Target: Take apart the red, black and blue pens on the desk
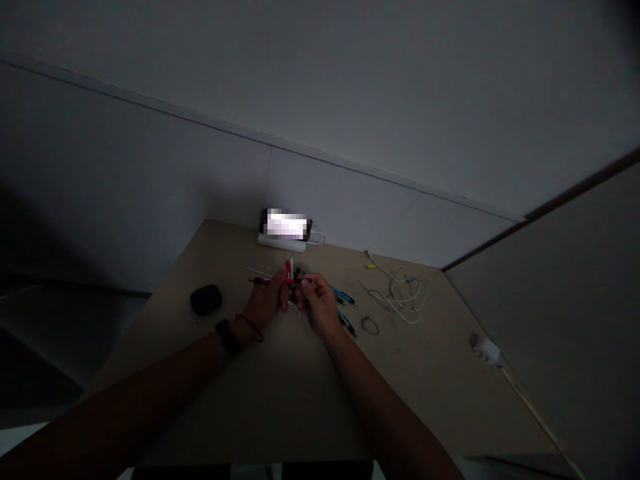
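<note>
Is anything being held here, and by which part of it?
Yes, what looks like a red-and-black pen. The left hand grips it along its middle, one end jutting out leftward; the right hand pinches near the opposite end.

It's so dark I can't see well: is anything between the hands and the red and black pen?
Nothing visible is: the left hand and right hand both hold the pen. The blue pens lie to the right, not between.

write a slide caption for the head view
In dim light, the left hand and right hand hold a red-and-black pen above a desk, facing a lit phone.
</note>
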`<state>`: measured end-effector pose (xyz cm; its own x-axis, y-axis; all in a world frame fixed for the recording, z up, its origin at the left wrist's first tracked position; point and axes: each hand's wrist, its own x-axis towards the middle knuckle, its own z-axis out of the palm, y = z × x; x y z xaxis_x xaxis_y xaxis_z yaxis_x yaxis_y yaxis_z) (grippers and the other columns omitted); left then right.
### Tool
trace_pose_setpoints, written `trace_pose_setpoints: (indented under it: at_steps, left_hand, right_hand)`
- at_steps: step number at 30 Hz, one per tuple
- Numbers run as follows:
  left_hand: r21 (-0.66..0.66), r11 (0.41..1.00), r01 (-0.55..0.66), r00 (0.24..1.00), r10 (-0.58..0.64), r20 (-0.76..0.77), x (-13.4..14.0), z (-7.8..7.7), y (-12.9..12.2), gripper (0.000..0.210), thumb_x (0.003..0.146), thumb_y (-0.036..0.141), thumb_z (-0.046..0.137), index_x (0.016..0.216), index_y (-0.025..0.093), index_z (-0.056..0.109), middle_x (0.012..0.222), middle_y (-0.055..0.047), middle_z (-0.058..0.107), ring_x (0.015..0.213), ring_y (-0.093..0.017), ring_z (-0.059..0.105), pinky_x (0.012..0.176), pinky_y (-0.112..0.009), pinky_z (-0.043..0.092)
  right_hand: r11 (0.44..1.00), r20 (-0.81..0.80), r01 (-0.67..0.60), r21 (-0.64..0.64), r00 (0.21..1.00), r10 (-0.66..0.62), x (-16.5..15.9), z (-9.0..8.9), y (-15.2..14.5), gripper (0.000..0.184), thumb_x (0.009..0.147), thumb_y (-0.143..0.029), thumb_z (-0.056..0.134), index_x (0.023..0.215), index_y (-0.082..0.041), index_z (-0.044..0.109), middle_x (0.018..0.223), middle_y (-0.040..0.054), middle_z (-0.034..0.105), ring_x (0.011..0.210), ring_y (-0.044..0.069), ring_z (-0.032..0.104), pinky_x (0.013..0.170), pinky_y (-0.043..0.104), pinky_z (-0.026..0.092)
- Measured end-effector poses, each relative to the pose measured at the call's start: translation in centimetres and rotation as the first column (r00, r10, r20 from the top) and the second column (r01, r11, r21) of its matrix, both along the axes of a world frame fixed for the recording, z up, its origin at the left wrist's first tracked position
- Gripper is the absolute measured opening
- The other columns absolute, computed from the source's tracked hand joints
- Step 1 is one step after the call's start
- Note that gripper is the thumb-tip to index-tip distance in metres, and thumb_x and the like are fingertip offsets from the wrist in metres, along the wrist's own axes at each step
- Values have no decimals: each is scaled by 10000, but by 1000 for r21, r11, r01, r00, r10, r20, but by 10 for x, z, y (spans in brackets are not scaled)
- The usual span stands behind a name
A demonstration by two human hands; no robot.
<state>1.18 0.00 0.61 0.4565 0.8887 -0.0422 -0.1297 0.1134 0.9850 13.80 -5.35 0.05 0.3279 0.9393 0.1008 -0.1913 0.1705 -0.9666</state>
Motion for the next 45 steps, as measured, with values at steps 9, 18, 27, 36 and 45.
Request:
trace_pose_setpoints:
  at_steps: [9,18,27,36,45]
  left_hand:
    - [-16,998,-58,996,59,60,1,2,-1,693,883,712,451,405,209,438,335,20,402,311,-99,422,372,-236,337]
    - [-37,996,-83,995,85,43,-1,9,-3,683,856,754,466,447,207,440,371,21,435,332,-106,456,375,-239,364]
    - [-61,992,-108,994,110,21,-1,12,-3,677,836,788,458,509,196,480,405,27,462,344,-97,456,384,-236,349]
    - [-53,993,-109,994,108,-13,-2,10,1,709,866,790,385,492,195,488,416,8,490,346,-100,452,375,-247,322]
    - [-53,993,-109,994,109,-12,-2,8,-1,718,866,792,378,468,203,480,390,18,447,346,-104,429,389,-259,320]
  right_hand:
    - [998,-77,-70,6,995,70,-1,-2,-1,459,831,-675,631,816,-218,588,563,-33,580,410,107,490,364,214,374]
    - [997,154,-78,-1,985,77,-1,5,-2,588,879,-706,526,565,-209,523,458,-21,524,393,112,478,401,237,366]
    - [999,224,47,-3,973,-46,-3,12,0,431,865,-608,616,713,-222,499,463,-71,527,384,95,476,383,207,349]
    - [998,-102,-56,14,993,58,-22,12,-7,398,816,-494,712,1005,-245,466,600,-86,626,442,112,599,365,174,443]
    - [992,-313,-98,-73,947,71,-33,9,-10,381,829,-582,673,855,-226,542,642,-52,602,467,105,558,398,205,427]
